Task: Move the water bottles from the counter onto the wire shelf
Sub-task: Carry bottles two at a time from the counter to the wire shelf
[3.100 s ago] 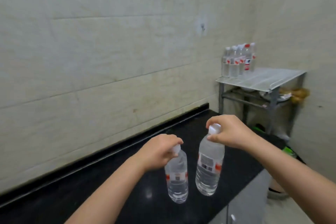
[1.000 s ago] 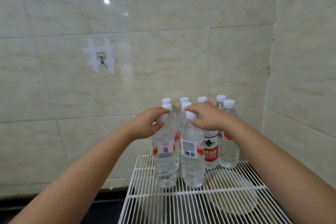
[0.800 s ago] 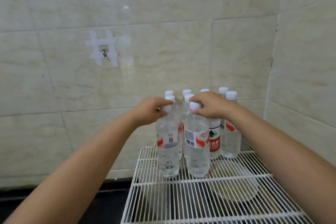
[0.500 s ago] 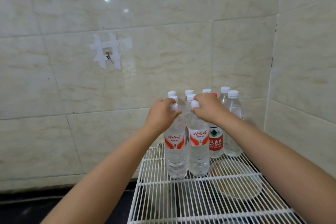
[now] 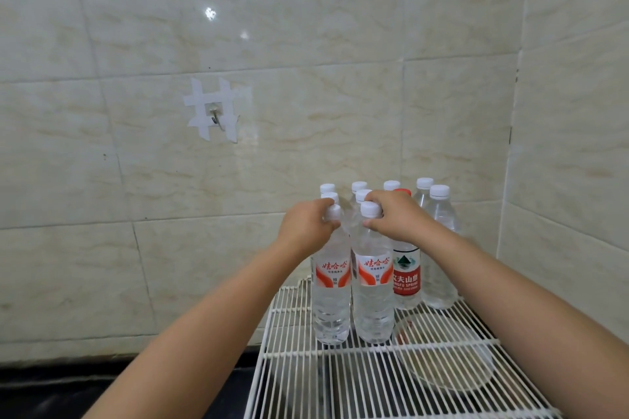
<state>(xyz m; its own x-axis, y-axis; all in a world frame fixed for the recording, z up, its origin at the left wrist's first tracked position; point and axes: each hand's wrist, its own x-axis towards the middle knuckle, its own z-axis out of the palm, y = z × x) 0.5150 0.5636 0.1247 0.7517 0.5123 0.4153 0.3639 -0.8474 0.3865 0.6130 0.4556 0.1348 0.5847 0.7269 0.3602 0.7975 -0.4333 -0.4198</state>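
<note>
Two clear water bottles with red-and-white labels stand upright side by side on the white wire shelf (image 5: 340,381). My left hand (image 5: 308,226) grips the neck of the left bottle (image 5: 332,296) just under its white cap. My right hand (image 5: 396,216) grips the neck of the right bottle (image 5: 374,296). Behind them stand several more bottles against the wall, among them a red-capped green-label bottle (image 5: 405,277) and a clear bottle (image 5: 439,248) at the far right.
A shallow clear dish (image 5: 449,354) shows through the shelf wires at the front right. Tiled walls meet in a corner at the right. A taped hook (image 5: 215,110) is on the back wall. The black counter edge (image 5: 102,381) lies at lower left.
I carried the two bottles from the black counter to the wire shelf. They now stand on the wires with their labels turned toward me, and both hands stay on the necks.
</note>
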